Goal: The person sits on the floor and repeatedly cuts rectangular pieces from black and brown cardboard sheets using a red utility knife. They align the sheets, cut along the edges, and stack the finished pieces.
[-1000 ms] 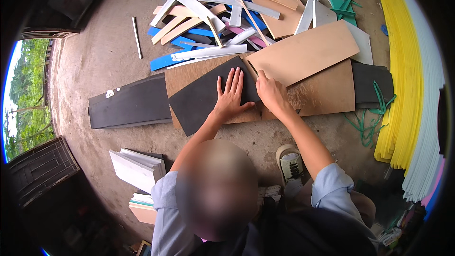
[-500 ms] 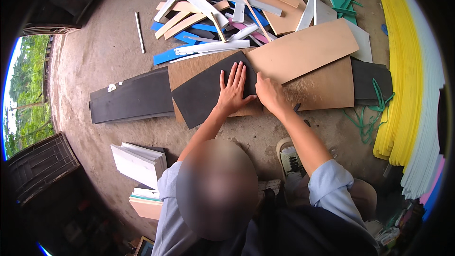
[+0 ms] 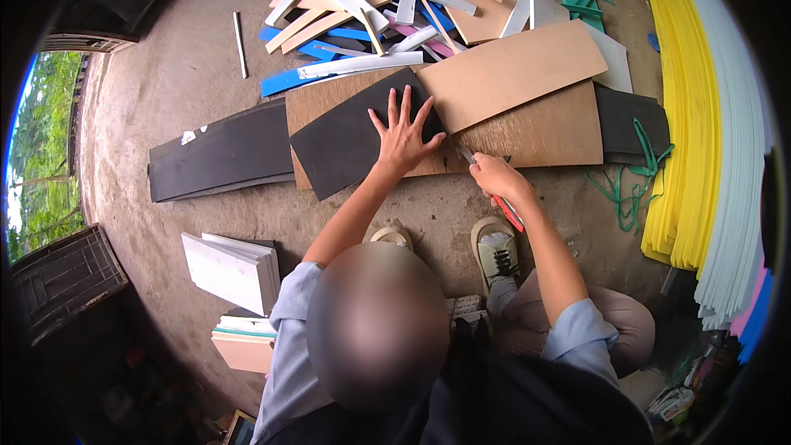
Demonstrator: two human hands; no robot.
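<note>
My left hand [image 3: 400,138] lies flat with fingers spread on a black foam-like sheet [image 3: 334,147], which rests at a slant on a brown wooden board [image 3: 548,132]. In my right hand [image 3: 501,180] is a knife with a red handle [image 3: 509,213]. Its blade [image 3: 463,151] points toward the near right corner of the black sheet, over the board's near edge. A tan sheet [image 3: 515,70] lies on the board to the right, alongside the black sheet.
Long black sheets [image 3: 222,161] stick out from under the board. Beyond it lies a heap of blue, white and tan offcuts [image 3: 354,21]. White panels [image 3: 231,272] stand at the left; yellow sheets [image 3: 692,115] are stacked at the right. Green strapping [image 3: 630,189] lies near them.
My right hand has drawn back toward me from the black sheet's right edge, bringing the knife into sight. My left fingers have spread wider on the sheet.
</note>
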